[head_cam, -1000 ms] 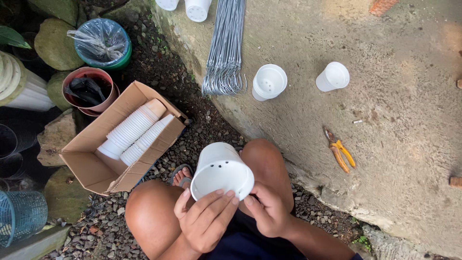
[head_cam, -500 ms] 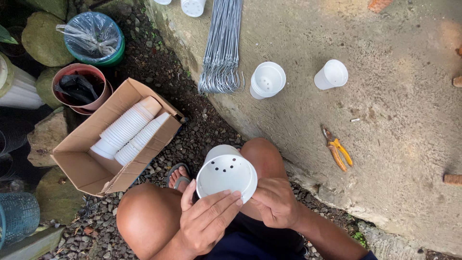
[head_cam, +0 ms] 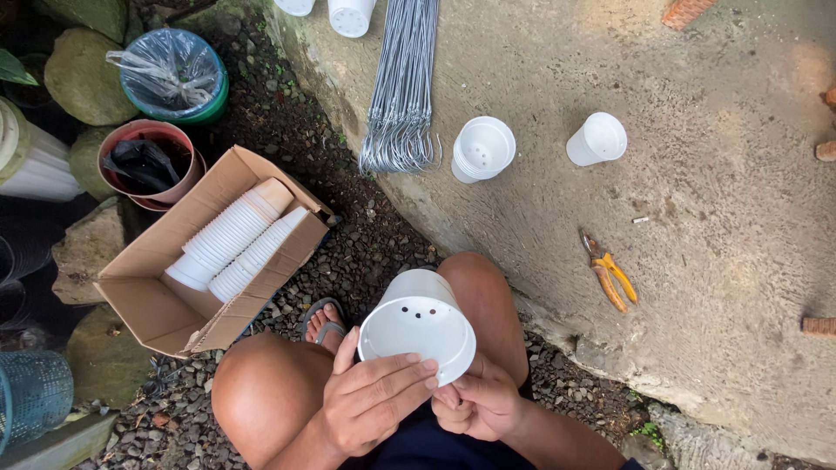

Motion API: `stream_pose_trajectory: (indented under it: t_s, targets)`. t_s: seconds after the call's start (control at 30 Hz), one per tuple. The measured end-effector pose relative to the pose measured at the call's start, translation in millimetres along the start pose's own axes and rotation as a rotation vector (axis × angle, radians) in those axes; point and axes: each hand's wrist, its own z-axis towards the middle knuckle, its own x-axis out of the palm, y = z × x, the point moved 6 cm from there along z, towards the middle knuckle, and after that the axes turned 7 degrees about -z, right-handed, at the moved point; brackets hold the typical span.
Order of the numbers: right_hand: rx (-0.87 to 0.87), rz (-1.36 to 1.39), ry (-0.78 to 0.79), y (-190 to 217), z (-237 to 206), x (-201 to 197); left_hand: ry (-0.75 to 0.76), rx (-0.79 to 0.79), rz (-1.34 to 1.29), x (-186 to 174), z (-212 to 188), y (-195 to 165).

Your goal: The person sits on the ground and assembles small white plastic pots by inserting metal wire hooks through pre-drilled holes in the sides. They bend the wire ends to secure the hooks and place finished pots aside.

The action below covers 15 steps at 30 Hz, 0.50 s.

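Observation:
I hold a white plastic pot (head_cam: 418,322) above my knees, its perforated bottom turned toward the camera. My left hand (head_cam: 370,400) clasps its near rim, fingers laid across the base. My right hand (head_cam: 479,402) grips the rim from below on the right side. Whether a tool sits in the right hand is hidden by the pot. Two more white pots stand on the concrete slab (head_cam: 697,261): an open one (head_cam: 482,148) showing its holed bottom and an upside-down one (head_cam: 596,139).
A cardboard box (head_cam: 148,305) with two stacks of white pots (head_cam: 235,239) lies on the gravel at left. A bundle of wire hooks (head_cam: 402,87) rests on the slab, orange-handled pliers (head_cam: 608,270) at right. Buckets and stones crowd the upper left.
The pot has tilted further so its holed bottom faces me, and both hands have shifted along its rim. The camera view moved slightly.

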Motion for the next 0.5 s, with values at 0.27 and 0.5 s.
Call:
stream_pose_trajectory:
  t_s: [0.27, 0.5]
  targets:
    - [-0.048, -1.157, -0.479, 38.6, 3.4, -6.3, -0.052, -0.301, 0.103, 12.5, 4.8, 19.0]
    - [0.178, -0.563, -0.562, 32.6, 42.6, -42.7, 0.003, -0.508, 0.288, 25.8, -6.1, 45.9]
